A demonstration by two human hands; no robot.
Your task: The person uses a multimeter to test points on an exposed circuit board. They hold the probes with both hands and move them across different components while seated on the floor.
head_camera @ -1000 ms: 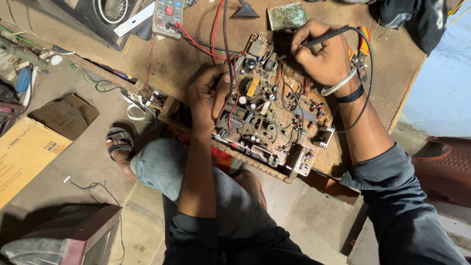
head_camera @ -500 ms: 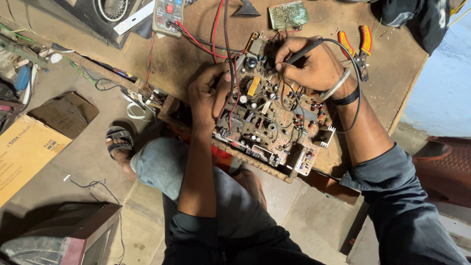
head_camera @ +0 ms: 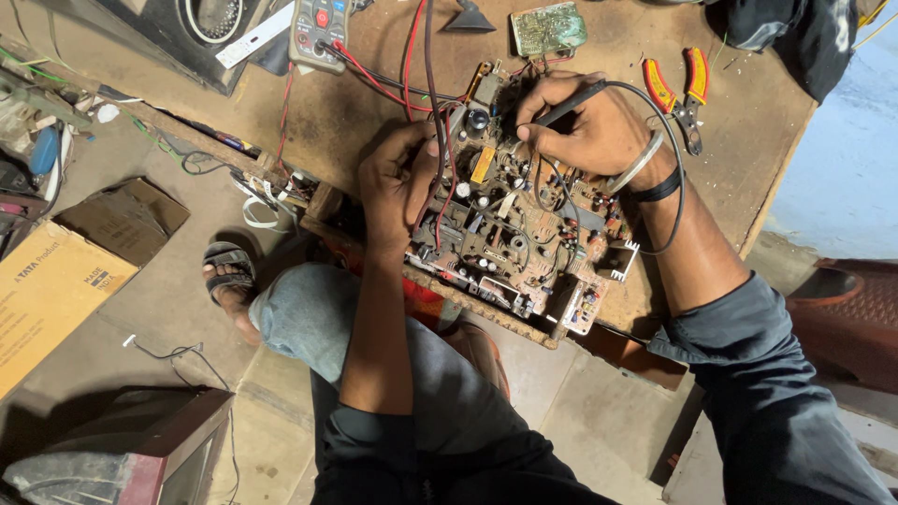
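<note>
The right hand (head_camera: 599, 126), fingers closed around a black probe (head_camera: 571, 103), has dropped from one o'clock onto the circuit board (head_camera: 524, 224) (mid-table); left hand (head_camera: 398, 182) grips its nine o'clock edge, steadying.

Tan cardboard box (head_camera: 47, 304) far left; multimeter (head_camera: 318, 28) screen top, grey
</note>
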